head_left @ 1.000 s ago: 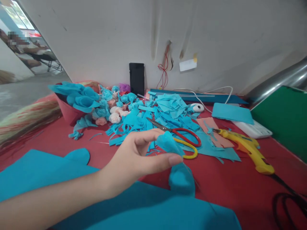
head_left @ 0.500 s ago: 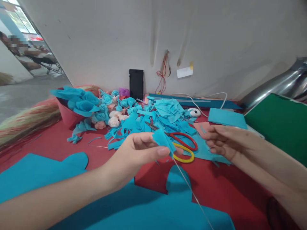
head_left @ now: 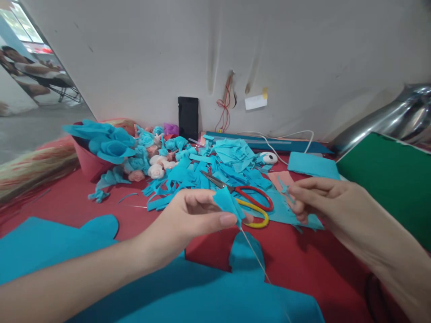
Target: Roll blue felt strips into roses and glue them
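Observation:
My left hand (head_left: 198,215) pinches a small folded piece of blue crepe paper (head_left: 227,203), from which a thin wire (head_left: 255,255) runs down to the right. My right hand (head_left: 313,197) has its thumb and finger pressed together on a thin blue paper strip (head_left: 285,188), above a pink paper piece (head_left: 276,179). Scissors with red and yellow handles (head_left: 257,197) lie open behind my left fingertips. Beyond them is a heap of cut blue paper pieces (head_left: 232,154).
Paper roses (head_left: 156,171) and a red cone of blue flowers (head_left: 90,163) stand left. A black phone (head_left: 188,117) leans on the wall. Large blue sheets (head_left: 202,296) cover the red table's front (head_left: 289,264). A green board (head_left: 387,179) is right; a person (head_left: 37,69) sits far left.
My right hand has turned and closed its fingertips, and the thin blue strip now shows at them. My left hand keeps its hold on the paper. The view has shifted slightly.

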`<state>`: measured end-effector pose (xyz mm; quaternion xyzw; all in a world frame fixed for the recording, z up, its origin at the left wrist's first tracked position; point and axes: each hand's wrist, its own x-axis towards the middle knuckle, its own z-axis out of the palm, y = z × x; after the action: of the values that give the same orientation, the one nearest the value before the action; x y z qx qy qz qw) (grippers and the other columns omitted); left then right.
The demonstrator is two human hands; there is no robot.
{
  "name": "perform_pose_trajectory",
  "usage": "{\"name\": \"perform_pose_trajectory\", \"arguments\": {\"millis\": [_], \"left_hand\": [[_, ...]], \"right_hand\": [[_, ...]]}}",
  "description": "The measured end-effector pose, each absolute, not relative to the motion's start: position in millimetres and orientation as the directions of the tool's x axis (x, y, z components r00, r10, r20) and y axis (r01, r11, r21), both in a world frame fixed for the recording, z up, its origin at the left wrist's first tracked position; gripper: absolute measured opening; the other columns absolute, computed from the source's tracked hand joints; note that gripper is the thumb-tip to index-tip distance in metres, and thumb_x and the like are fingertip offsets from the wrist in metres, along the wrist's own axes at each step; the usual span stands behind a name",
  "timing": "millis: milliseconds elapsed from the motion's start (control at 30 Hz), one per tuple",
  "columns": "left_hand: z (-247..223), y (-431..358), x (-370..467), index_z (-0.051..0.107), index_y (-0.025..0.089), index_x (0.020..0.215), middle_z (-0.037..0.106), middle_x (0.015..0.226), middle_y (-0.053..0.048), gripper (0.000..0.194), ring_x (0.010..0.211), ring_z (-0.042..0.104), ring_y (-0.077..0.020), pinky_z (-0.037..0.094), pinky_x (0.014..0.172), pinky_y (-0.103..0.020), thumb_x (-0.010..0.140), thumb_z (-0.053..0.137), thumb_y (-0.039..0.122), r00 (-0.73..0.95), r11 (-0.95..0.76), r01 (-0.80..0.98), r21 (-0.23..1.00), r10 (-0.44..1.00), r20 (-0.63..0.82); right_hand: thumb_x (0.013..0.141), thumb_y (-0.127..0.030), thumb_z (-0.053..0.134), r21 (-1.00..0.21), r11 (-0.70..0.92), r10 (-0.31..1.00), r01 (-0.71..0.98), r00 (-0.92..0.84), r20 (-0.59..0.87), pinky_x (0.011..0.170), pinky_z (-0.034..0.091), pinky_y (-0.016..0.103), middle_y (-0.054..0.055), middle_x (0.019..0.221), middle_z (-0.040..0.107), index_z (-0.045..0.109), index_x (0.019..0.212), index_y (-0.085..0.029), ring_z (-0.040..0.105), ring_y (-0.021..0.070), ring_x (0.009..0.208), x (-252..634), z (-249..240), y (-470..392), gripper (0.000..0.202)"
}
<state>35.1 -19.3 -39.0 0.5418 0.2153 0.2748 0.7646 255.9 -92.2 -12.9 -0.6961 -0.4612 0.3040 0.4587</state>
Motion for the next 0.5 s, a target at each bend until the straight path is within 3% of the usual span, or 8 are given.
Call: {"name": "perform_pose_trajectory", "arguments": {"millis": [200, 267, 300, 333, 400, 433, 467, 500], "left_hand": [[-39, -21, 37, 0.069, 0.02, 0.068, 0.069, 0.073, 0.001, 0.004, 0.081, 0.062, -0.0143, 0.047, 0.078, -0.023, 0.069, 0.07, 0.024, 0.756, 0.198, -0.219, 0.956, 0.653, 0.038], [-37, -22, 38, 0.07, 0.021, 0.069, 0.069, 0.076, 0.001, 0.003, 0.084, 0.062, -0.0135, 0.047, 0.08, -0.022, 0.071, 0.068, 0.019, 0.744, 0.148, -0.246, 0.958, 0.662, 0.089], [-36, -22, 38, 0.07, 0.021, 0.069, 0.069, 0.076, 0.002, 0.004, 0.082, 0.061, -0.0129, 0.048, 0.079, -0.022, 0.071, 0.068, 0.019, 0.73, 0.122, -0.257, 0.959, 0.675, 0.11], [-36, -22, 38, 0.069, 0.022, 0.068, 0.069, 0.076, 0.002, 0.005, 0.08, 0.061, -0.0122, 0.048, 0.078, -0.021, 0.071, 0.068, 0.019, 0.711, 0.099, -0.264, 0.96, 0.692, 0.124], [-35, -22, 37, 0.069, 0.021, 0.066, 0.068, 0.075, 0.002, 0.004, 0.077, 0.06, -0.0113, 0.048, 0.075, -0.02, 0.07, 0.069, 0.018, 0.679, 0.057, -0.271, 0.961, 0.719, 0.148], [-35, -23, 36, 0.069, 0.021, 0.067, 0.067, 0.074, 0.003, 0.004, 0.077, 0.06, -0.0111, 0.048, 0.075, -0.02, 0.069, 0.069, 0.017, 0.666, 0.032, -0.276, 0.961, 0.726, 0.168], [-34, -23, 36, 0.069, 0.02, 0.067, 0.067, 0.074, 0.002, 0.004, 0.077, 0.059, -0.0112, 0.049, 0.075, -0.02, 0.068, 0.069, 0.016, 0.656, 0.003, -0.279, 0.96, 0.73, 0.189], [-34, -24, 36, 0.069, 0.02, 0.068, 0.066, 0.073, 0.002, 0.005, 0.077, 0.059, -0.0114, 0.049, 0.075, -0.021, 0.068, 0.069, 0.015, 0.647, -0.034, -0.28, 0.959, 0.731, 0.215]], "right_hand": [[0.079, -0.055, 0.042, -0.578, -0.248, 0.82, 0.777, 0.486, 0.301, 0.045, 0.032, 0.031, 0.004, 0.036, 0.044, 0.043, 0.032, -0.021, 0.043, 0.0156, 0.039, 277, -22, -87, 0.057], [0.076, -0.051, 0.047, -0.494, -0.254, 0.816, 0.832, 0.458, 0.353, 0.05, 0.035, 0.034, 0.005, 0.047, 0.054, 0.058, 0.051, -0.02, 0.051, 0.0208, 0.048, 284, -27, -83, 0.041], [0.072, -0.047, 0.052, -0.463, -0.241, 0.821, 0.853, 0.433, 0.372, 0.054, 0.039, 0.035, 0.007, 0.063, 0.062, 0.065, 0.073, -0.018, 0.057, 0.0244, 0.058, 286, -29, -80, 0.032], [0.069, -0.043, 0.056, -0.437, -0.217, 0.824, 0.873, 0.404, 0.397, 0.06, 0.042, 0.037, 0.011, 0.087, 0.065, 0.062, 0.099, -0.015, 0.06, 0.0285, 0.075, 286, -31, -78, 0.041], [0.067, -0.037, 0.059, -0.403, -0.161, 0.822, 0.901, 0.348, 0.45, 0.074, 0.045, 0.037, 0.015, 0.128, 0.044, 0.036, 0.131, -0.009, 0.047, 0.0314, 0.11, 281, -32, -77, 0.073], [0.07, -0.036, 0.058, -0.395, -0.137, 0.819, 0.909, 0.328, 0.471, 0.077, 0.046, 0.035, 0.014, 0.134, 0.037, 0.034, 0.132, -0.009, 0.041, 0.0301, 0.117, 276, -31, -78, 0.072], [0.074, -0.038, 0.055, -0.395, -0.119, 0.818, 0.911, 0.315, 0.48, 0.075, 0.047, 0.033, 0.013, 0.131, 0.042, 0.044, 0.126, -0.01, 0.042, 0.0286, 0.117, 270, -29, -80, 0.06], [0.078, -0.041, 0.051, -0.407, -0.108, 0.824, 0.907, 0.311, 0.474, 0.067, 0.049, 0.031, 0.01, 0.115, 0.057, 0.058, 0.111, -0.014, 0.053, 0.0264, 0.104, 263, -27, -84, 0.043]]}}
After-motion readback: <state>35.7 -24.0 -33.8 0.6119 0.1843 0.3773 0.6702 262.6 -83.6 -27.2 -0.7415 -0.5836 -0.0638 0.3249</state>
